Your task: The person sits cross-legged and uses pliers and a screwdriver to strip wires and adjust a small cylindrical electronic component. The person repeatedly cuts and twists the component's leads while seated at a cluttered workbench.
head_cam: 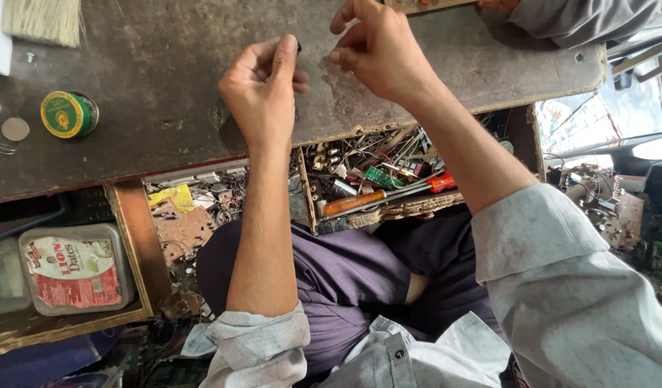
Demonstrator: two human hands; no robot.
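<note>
While I watch from the head view, both hands sit above a worn dark workbench.
Left hand: fingers curled together, thumb and forefinger pinched on a small black part that I cannot identify, held just above the bench top.
Right hand: fingers bent and loosely together, tips near the left thumb, apart from the black part; I cannot tell whether they hold anything.
Open drawer: below the bench edge, crammed with wires and components, an orange-handled screwdriver lying across it.
Solder spool: green-and-yellow, well to the left.
Brush: top left corner.
Plastic tub: lower left shelf.
</note>
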